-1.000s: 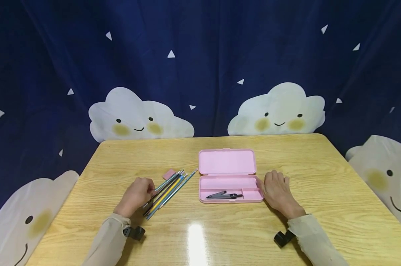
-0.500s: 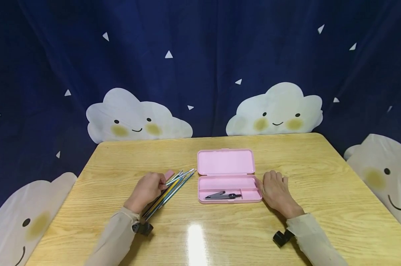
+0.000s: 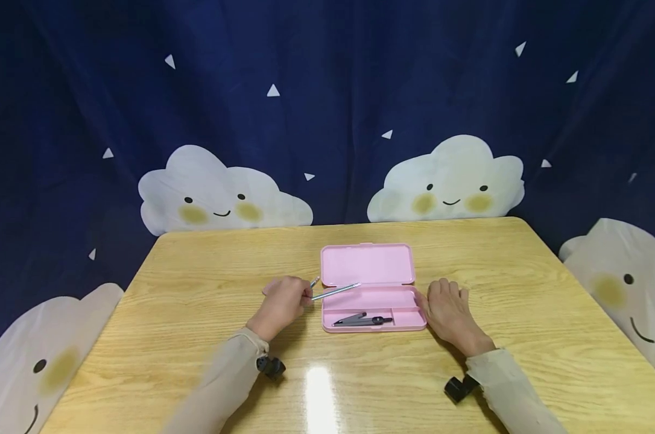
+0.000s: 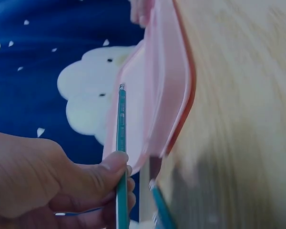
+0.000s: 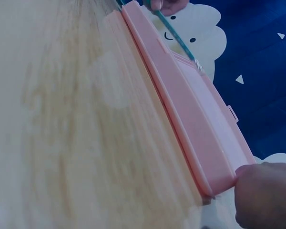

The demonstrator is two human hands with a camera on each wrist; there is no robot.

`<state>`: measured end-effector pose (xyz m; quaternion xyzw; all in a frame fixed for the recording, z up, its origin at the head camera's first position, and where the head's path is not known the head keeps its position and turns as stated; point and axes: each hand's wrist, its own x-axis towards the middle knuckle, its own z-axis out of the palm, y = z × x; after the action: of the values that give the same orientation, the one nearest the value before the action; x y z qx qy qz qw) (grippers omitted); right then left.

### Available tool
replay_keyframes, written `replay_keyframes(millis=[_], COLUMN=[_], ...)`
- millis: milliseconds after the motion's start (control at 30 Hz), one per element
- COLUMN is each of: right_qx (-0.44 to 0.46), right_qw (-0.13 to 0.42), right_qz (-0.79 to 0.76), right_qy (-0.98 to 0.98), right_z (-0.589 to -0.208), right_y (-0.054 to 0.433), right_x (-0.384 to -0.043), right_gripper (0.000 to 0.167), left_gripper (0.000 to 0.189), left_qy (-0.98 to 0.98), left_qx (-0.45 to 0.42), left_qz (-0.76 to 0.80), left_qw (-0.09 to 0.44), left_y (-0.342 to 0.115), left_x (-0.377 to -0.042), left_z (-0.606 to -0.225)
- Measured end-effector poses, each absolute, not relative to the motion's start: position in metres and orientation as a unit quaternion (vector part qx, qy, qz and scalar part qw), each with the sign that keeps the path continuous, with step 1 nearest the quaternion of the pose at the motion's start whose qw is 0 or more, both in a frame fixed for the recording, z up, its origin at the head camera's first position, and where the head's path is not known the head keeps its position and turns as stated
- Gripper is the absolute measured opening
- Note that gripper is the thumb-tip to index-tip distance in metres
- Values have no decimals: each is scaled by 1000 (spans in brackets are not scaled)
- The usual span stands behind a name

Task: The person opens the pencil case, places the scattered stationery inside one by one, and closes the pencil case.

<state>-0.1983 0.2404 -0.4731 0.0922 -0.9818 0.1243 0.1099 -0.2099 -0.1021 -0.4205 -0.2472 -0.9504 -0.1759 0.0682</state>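
An open pink pencil case (image 3: 368, 265) lies mid-table, with a dark compass (image 3: 362, 319) in its tray. My left hand (image 3: 283, 299) grips a bundle of pencils (image 3: 335, 291) just left of the case, and their tips reach over the tray. In the left wrist view my thumb and fingers (image 4: 112, 164) pinch a teal pencil (image 4: 120, 124) beside the case (image 4: 164, 95). My right hand (image 3: 448, 308) rests flat on the table and touches the case's right end. The right wrist view shows that hand (image 5: 264, 198) at the corner of the case (image 5: 181, 109), with the pencil (image 5: 178, 40) beyond.
The wooden table (image 3: 197, 259) is edged behind and at both sides by a dark blue curtain with white cloud figures (image 3: 219, 196). Bare wood lies left, right and in front of the case. A light glare (image 3: 319, 386) marks the near edge.
My left hand has lifted the pencils off the table and carried them right, up to the case. The pink eraser is no longer in sight. The right hand has stayed put.
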Motion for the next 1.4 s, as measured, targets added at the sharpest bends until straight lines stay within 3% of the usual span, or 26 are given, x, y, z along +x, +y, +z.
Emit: replay_keyframes(millis=[633, 1067, 1400], right_qx=[89, 84, 78], right_qw=[111, 107, 103], right_qz=[123, 122, 129], right_qy=[-982, -983, -983], right_z=[-474, -472, -473], right_y=[241, 238, 239], right_x=[-197, -198, -197], right_gripper=[37, 38, 38], left_gripper=[12, 14, 16], left_qy=[-931, -924, -918], left_qx=[-322, -344, -351], left_qz=[-166, -157, -181], left_qw=[43, 49, 23], left_y=[-43, -29, -26], left_x=[-218, -223, -227], left_z=[-420, -427, -431])
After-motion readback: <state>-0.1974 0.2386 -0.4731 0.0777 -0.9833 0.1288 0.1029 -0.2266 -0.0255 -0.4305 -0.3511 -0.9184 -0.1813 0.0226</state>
